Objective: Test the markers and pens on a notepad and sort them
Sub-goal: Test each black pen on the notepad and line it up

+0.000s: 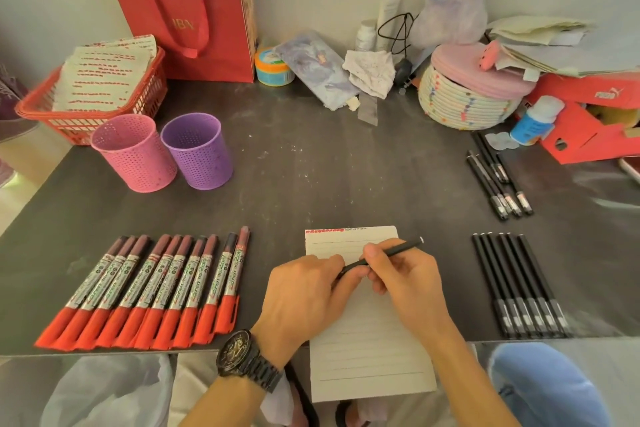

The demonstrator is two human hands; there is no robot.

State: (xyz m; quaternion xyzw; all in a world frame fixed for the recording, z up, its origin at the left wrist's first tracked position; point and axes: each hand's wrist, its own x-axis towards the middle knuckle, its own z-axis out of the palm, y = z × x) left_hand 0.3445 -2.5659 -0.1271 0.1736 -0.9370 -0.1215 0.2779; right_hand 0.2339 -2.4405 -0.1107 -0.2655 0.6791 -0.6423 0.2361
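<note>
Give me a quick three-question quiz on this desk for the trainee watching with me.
1. True or false: the left hand and right hand both hold the black pen over the notepad.
2. The red-capped markers lie: A) left of the notepad, B) right of it, C) on it.
3. Fill in: beside the pink cup stands a ___ cup.
Key: 1 true; 2 A; 3 purple cup.
</note>
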